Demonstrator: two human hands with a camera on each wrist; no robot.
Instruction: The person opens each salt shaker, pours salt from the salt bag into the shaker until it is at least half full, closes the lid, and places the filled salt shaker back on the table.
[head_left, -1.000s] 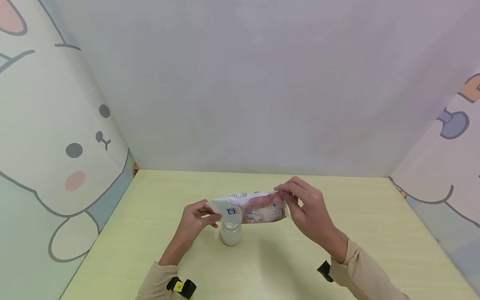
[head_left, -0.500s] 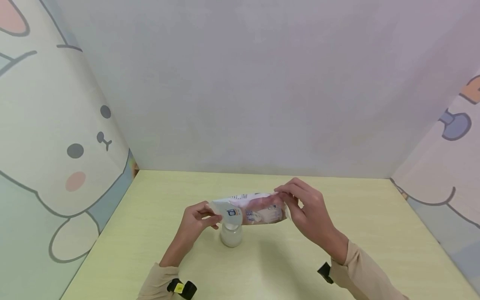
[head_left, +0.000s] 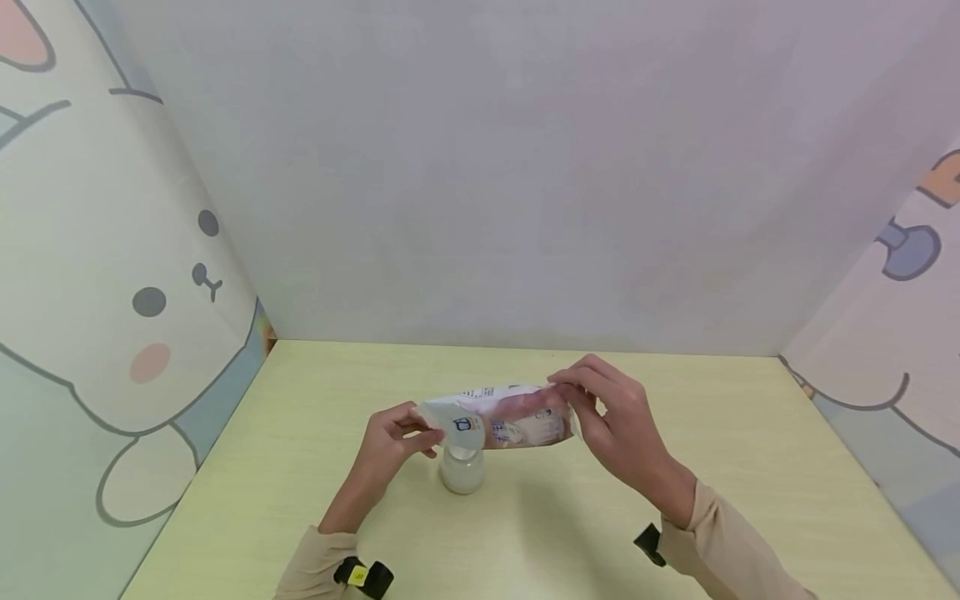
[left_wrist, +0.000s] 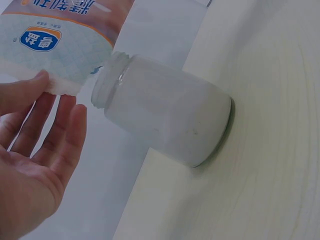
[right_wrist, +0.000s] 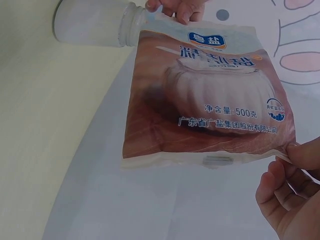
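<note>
While the background is formed by a plain grey wall (head_left: 480, 183) with cartoon-printed panels (head_left: 172, 183) at either side, the work is carried out over a pale yellow, wood-grained table (head_left: 337, 375). Above it, a flat, brown-and-pale-blue plastic packet (right_wrist: 205, 95) is held in the air, tilted down towards the person's left. One corner of its sealed end is pinched between thumb and fingers by the right hand (head_left: 611, 412); the opposite, ragged-looking edge is pinched by the left hand (head_left: 382, 446). Beneath that edge, a squat, clear jar with a threaded neck (left_wrist: 165, 110) and whitish contents is stood upright on the table; whether its rim is touched by the packet cannot be told.

The step in hand is judged to be the emptying of the packet into the jar. For the next move, the sealed end would probably need to be raised more steeply, with the lower edge aimed at the jar's mouth to avoid spills.

On the packet, 精制盐 (refined salt) is printed largest, below a blue brand logo (right_wrist: 207, 40) reading 粤盐. In smaller type, 净含量:500克 and 广东省广盐集团股份有限公司 can be read.
</note>
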